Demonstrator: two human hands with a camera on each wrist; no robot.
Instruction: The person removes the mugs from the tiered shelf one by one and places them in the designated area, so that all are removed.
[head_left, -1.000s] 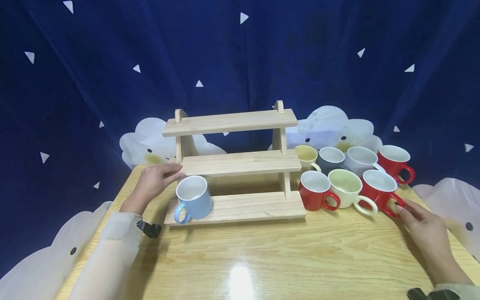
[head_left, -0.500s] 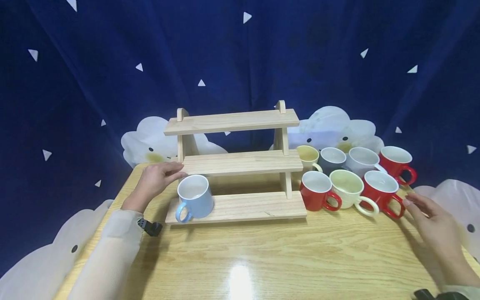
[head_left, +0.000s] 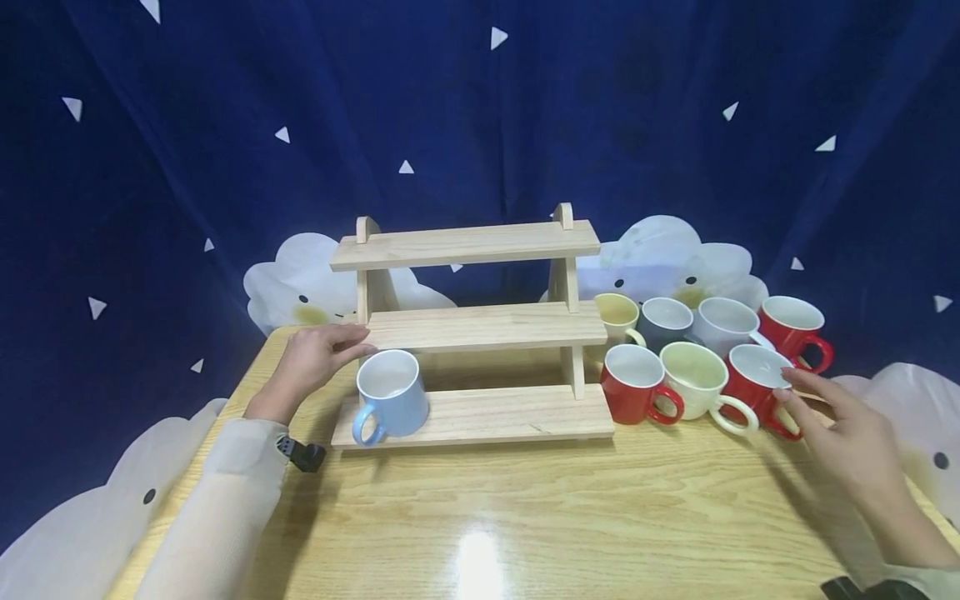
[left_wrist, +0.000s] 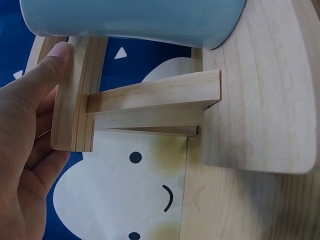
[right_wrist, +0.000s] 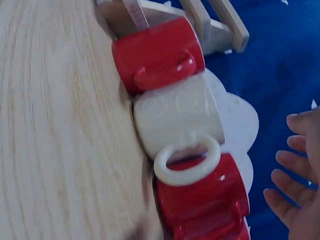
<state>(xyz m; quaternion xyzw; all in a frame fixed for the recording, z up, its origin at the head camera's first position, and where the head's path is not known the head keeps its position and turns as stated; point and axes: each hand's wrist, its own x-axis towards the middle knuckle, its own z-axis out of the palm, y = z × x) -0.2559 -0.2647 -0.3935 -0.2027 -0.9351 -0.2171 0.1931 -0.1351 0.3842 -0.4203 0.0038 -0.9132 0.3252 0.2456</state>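
Note:
My left hand (head_left: 303,367) grips the left end of the middle board of a three-tier wooden display stand (head_left: 487,326). In the left wrist view, the thumb lies on one side of the board (left_wrist: 75,120) and fingers on the other. A light blue mug (head_left: 403,408) stands on the bottom tier's left end, its handle toward the front left. My right hand (head_left: 847,437) hovers at the front red mug (head_left: 741,387) on the right, partly covering its handle. In the right wrist view, that hand's fingers (right_wrist: 292,185) are spread, loosely bent and hold nothing.
Beside the stand, several mugs crowd in two rows: a red mug (head_left: 626,396) and a cream mug (head_left: 686,390) in front; a yellow mug (head_left: 613,321), a dark grey mug (head_left: 656,327), a pale grey mug (head_left: 716,332) and another red mug (head_left: 780,333) behind. All stand on the wooden table (head_left: 540,517).
My right hand has let go of the front red mug's handle, drawn back right, then come left and up over that mug. My left hand keeps its hold on the stand.

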